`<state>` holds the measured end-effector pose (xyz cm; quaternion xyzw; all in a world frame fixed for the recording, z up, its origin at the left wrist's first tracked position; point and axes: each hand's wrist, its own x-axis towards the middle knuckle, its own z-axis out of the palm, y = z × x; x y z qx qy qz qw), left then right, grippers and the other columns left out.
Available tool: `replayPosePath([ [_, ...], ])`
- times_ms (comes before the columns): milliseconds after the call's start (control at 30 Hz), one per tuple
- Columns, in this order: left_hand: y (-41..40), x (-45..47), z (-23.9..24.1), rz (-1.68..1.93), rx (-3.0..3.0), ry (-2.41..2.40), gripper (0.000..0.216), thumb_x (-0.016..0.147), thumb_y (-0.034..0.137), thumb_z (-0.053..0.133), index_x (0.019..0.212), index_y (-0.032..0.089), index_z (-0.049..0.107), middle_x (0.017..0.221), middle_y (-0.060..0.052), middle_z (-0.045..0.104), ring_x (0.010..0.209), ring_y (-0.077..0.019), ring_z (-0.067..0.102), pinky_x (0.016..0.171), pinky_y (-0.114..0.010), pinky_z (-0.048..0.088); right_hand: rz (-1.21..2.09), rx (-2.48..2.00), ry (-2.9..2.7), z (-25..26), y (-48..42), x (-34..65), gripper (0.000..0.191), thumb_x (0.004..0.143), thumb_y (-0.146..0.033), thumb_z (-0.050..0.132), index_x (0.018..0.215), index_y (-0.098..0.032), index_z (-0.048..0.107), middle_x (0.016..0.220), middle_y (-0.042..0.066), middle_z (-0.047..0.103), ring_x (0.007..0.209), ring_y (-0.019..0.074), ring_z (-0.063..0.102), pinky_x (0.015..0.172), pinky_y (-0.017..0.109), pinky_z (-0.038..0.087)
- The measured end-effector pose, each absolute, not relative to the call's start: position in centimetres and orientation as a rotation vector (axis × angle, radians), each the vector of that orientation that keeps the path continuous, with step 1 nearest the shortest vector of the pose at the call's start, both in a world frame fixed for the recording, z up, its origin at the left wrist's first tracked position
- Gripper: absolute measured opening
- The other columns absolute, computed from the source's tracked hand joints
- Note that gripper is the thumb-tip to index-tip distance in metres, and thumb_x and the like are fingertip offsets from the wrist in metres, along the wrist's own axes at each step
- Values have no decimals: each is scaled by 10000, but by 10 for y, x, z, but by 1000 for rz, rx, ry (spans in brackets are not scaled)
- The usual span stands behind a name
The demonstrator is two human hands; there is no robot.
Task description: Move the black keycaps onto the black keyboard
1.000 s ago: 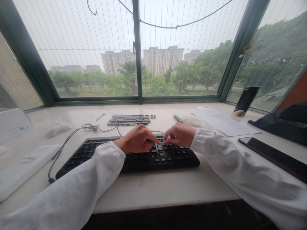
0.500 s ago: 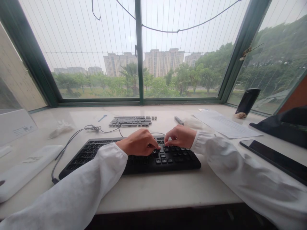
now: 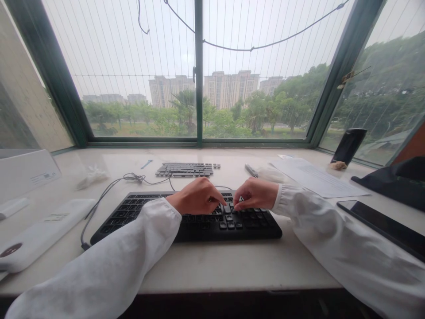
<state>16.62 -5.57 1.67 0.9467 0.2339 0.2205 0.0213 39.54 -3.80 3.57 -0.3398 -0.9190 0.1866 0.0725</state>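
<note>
A black keyboard (image 3: 206, 235) lies before me on the white sill. Many positions in its left part show bare key seats, while keycaps sit around the arrow keys and number pad. My left hand (image 3: 195, 197) is over the middle of the keyboard, its fingers curled and the index fingertip down by the keys left of the number pad. Just right of it, my right hand (image 3: 255, 195) has thumb and forefinger drawn together low over the top of the number pad. Whatever lies between the fingertips of either hand is too small or hidden to make out.
Behind the keyboard, loose keycaps (image 3: 186, 169) lie in rows, near a coiled cable (image 3: 134, 177) and a small blue tool (image 3: 146, 164). Rightward are a printed paper sheet (image 3: 315, 177), a phone (image 3: 375, 226) and a dark cylinder (image 3: 349, 146). A white box (image 3: 29, 170) stands left.
The whole view has shifted slightly, so things appear further right and a little lower. My right hand has drawn slightly away from the left, with its fingers more pinched. The left index finger reaches further out.
</note>
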Motion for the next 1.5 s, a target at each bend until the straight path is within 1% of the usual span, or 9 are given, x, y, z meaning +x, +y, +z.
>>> replayPosePath([
  [233, -55, 167, 16, 734, 2914, 772, 409, 661, 49, 504, 877, 274, 769, 612, 9, 707, 481, -78, 564, 550, -175, 414, 494, -1078, -2693, 30, -32, 395, 396, 740, -532, 623, 834, -173, 761, 491, -40, 462, 476, 71, 364, 486, 211, 280],
  [400, -54, 167, 14, 657, 2947, 717, 388, 655, 66, 531, 882, 272, 770, 632, 9, 712, 490, -77, 559, 537, -173, 405, 573, -1051, -2724, 33, -34, 394, 406, 718, -541, 637, 815, -167, 759, 496, -41, 452, 480, 71, 363, 471, 208, 261],
  [500, -57, 167, 17, 712, 2942, 726, 408, 653, 52, 516, 895, 262, 769, 601, 10, 700, 472, -72, 546, 532, -171, 400, 664, -1033, -2708, 36, -37, 395, 444, 724, -565, 622, 837, -156, 753, 477, -51, 409, 466, 69, 328, 452, 208, 234],
  [600, -59, 168, 18, 717, 2938, 696, 399, 657, 50, 517, 881, 262, 771, 601, 11, 700, 471, -71, 548, 528, -169, 400, 711, -1003, -2756, 37, -39, 395, 440, 712, -575, 628, 824, -170, 757, 482, -47, 425, 475, 74, 342, 457, 211, 247],
  [933, -57, 168, 17, 689, 2950, 726, 394, 658, 52, 526, 875, 271, 771, 641, 6, 718, 493, -81, 580, 532, -174, 406, 467, -1121, -2667, 30, -33, 394, 375, 731, -523, 637, 818, -180, 764, 495, -45, 454, 477, 68, 373, 489, 212, 273],
  [1033, -56, 168, 16, 632, 2968, 719, 369, 662, 71, 540, 867, 274, 770, 664, 10, 725, 514, -85, 595, 530, -174, 407, 532, -1067, -2695, 30, -35, 393, 397, 729, -540, 631, 842, -182, 763, 491, -48, 446, 475, 68, 362, 481, 208, 266],
  [1133, -56, 168, 16, 710, 2953, 735, 386, 661, 58, 526, 876, 266, 770, 646, 8, 719, 519, -87, 602, 551, -174, 422, 604, -1023, -2758, 32, -37, 394, 407, 714, -551, 640, 828, -180, 764, 499, -41, 463, 481, 72, 368, 473, 209, 262],
  [1333, -55, 167, 15, 660, 2965, 682, 370, 653, 64, 539, 856, 266, 772, 674, 9, 728, 523, -91, 607, 539, -173, 423, 538, -1047, -2688, 32, -35, 394, 402, 730, -548, 626, 811, -177, 759, 491, -41, 451, 474, 70, 362, 469, 204, 252],
  [1500, -56, 167, 16, 796, 2931, 746, 388, 668, 50, 502, 856, 257, 771, 618, 9, 709, 512, -87, 600, 542, -173, 422, 606, -1034, -2707, 30, -36, 393, 411, 727, -546, 631, 829, -168, 758, 488, -47, 437, 471, 66, 351, 462, 200, 249],
])
